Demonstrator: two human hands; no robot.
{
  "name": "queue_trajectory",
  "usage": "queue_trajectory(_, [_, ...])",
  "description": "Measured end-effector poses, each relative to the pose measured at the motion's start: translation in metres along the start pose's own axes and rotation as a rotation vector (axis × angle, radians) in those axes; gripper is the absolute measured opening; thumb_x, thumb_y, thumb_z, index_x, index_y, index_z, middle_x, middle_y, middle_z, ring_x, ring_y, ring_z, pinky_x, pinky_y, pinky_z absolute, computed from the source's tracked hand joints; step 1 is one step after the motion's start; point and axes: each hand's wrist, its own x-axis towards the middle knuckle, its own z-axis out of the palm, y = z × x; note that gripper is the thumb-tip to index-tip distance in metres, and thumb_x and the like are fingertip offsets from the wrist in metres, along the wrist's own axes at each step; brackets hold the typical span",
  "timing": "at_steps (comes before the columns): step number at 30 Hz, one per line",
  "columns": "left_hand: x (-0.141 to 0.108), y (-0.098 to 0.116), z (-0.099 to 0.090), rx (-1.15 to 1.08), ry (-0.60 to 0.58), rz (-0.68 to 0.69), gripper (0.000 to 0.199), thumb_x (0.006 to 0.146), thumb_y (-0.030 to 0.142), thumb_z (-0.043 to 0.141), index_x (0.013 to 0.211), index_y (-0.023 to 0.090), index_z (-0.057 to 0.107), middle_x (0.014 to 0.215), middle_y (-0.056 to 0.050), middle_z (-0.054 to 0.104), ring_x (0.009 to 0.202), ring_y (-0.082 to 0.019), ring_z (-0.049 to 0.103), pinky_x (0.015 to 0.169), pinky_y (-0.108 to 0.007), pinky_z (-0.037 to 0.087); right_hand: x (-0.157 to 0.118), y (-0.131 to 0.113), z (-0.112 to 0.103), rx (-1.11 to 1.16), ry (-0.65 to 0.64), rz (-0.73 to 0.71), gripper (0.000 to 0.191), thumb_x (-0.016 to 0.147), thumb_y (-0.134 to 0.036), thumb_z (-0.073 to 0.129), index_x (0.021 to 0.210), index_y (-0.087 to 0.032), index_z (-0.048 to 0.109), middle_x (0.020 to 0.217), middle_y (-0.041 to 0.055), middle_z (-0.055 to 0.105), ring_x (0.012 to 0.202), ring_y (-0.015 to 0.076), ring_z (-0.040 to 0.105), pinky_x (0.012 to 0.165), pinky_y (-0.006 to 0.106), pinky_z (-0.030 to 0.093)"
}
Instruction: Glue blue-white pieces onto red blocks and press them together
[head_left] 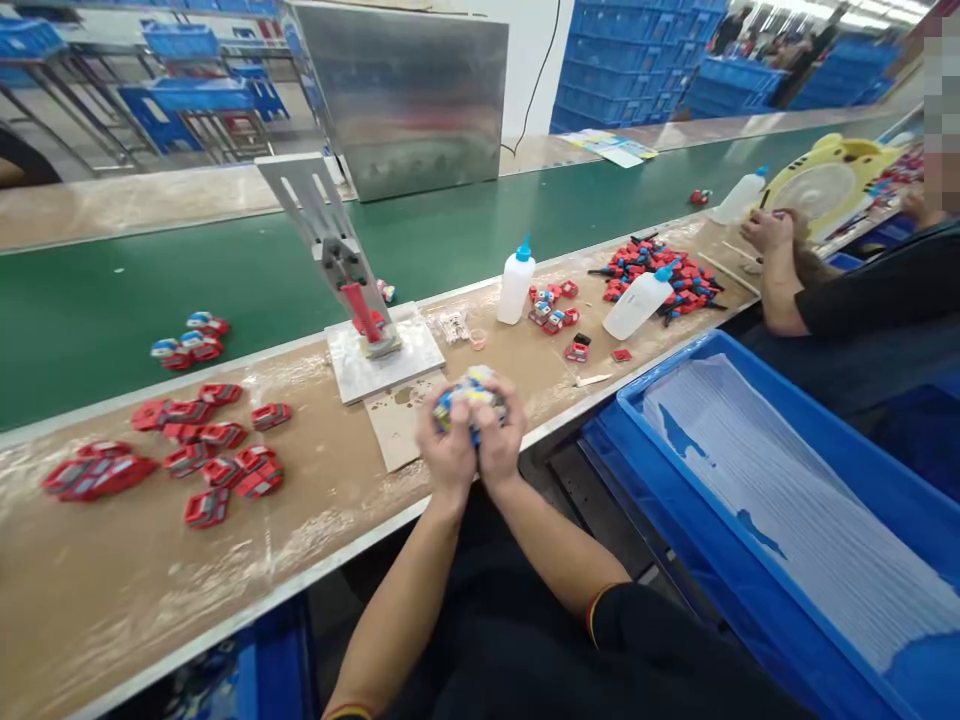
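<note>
My left hand (448, 440) and my right hand (501, 430) are cupped together around a cluster of small blue, white and yellow plastic parts (474, 390). Both hands are closed on it, just above the bench's front edge; the exact kind of part is too small to tell. Beyond them stands a metal press fixture (352, 280) on a white base plate (386, 355), with a red part in it. Under my hands lies a stained piece of cardboard (397, 425). Many red toy vehicle shells (221, 435) lie on the bench to the left.
A white squeeze bottle (517, 285) stands upright; another bottle (639, 303) leans by a pile of red and black parts (675, 275). A green conveyor belt (285, 270) runs behind. At right are a blue crate (675, 500), a co-worker's hand (769, 230) and a yellow fan (817, 185).
</note>
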Motion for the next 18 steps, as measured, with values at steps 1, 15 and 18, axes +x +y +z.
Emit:
queue_trajectory(1, [0.008, -0.003, 0.029, -0.018, -0.077, -0.103, 0.041, 0.094, 0.056, 0.057, 0.105, 0.019, 0.07, 0.098, -0.008, 0.077, 0.091, -0.022, 0.073, 0.086, -0.032, 0.059, 0.023, 0.013, -0.01, -0.022, 0.08, 0.059, 0.038, 0.083, -0.053, 0.064, 0.103, -0.021, 0.069, 0.114, 0.0088, 0.073, 0.106, 0.0233, 0.07, 0.1, 0.041, 0.057])
queue_trajectory(15, [0.042, -0.045, 0.196, 0.174, -0.052, -0.272, 0.018, 0.097, 0.027, 0.069, 0.111, 0.019, 0.077, 0.116, -0.015, 0.079, 0.116, -0.029, 0.071, 0.112, -0.04, 0.048, 0.184, 0.111, -0.076, -0.503, 0.04, 0.06, 0.04, 0.085, -0.051, 0.043, 0.096, -0.02, 0.067, 0.101, 0.0113, 0.073, 0.099, 0.0256, 0.064, 0.097, 0.04, 0.052])
queue_trajectory(18, [0.047, -0.046, 0.201, 0.211, -0.062, -0.269, 0.027, 0.095, 0.025, 0.069, 0.121, 0.018, 0.077, 0.125, -0.017, 0.075, 0.125, -0.032, 0.067, 0.116, -0.045, 0.046, 0.196, 0.113, -0.08, -0.628, 0.007, 0.02, 0.039, 0.083, -0.049, 0.046, 0.091, -0.02, 0.07, 0.104, 0.0145, 0.073, 0.108, 0.0295, 0.063, 0.103, 0.045, 0.05])
